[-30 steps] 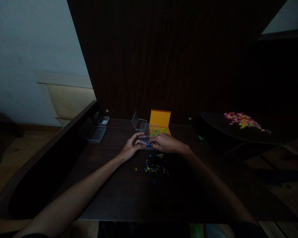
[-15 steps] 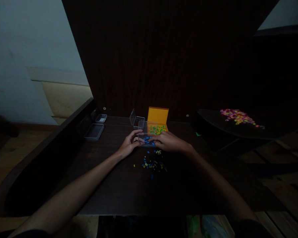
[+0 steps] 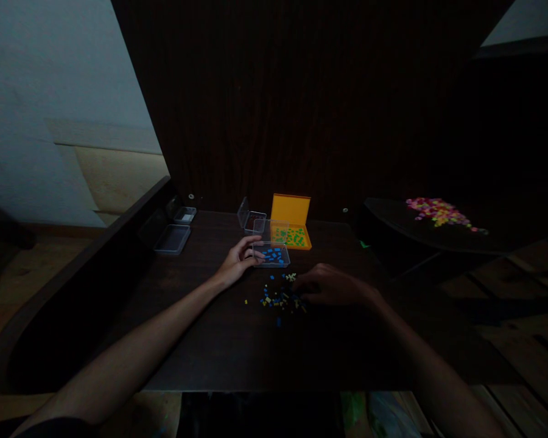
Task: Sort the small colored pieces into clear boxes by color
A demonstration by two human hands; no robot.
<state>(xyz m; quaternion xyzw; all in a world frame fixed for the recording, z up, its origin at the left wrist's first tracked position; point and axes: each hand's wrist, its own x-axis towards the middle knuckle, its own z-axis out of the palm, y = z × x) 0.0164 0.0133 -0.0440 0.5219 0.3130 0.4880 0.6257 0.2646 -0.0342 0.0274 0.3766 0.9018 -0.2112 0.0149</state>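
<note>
My left hand (image 3: 238,258) grips the left end of a clear plastic box (image 3: 287,263), thumb in front and fingers behind and over its edge. Blue building bricks (image 3: 274,254) lie in the box, whose see-through lid (image 3: 261,227) stands raised at the back. Nearer to me is a loose pile of small blue, yellow and dark bricks (image 3: 281,300) on the dark wooden table (image 3: 219,353). At the pile's right side is my right hand (image 3: 329,285), fingers curled down and drawn together; shadow hides whatever is between the fingertips.
Behind the clear box stands an open orange case (image 3: 290,210) with green pieces inside. Another small clear box (image 3: 256,220) is beside it. Two clear containers (image 3: 172,240) (image 3: 185,215) sit at the left by the raised side board (image 3: 95,267). Colourful pieces (image 3: 442,213) cover part of a right-hand ledge.
My right hand has left the clear box and come down toward me to the loose pile, uncovering the blue bricks and orange case. My left hand has kept its grip.
</note>
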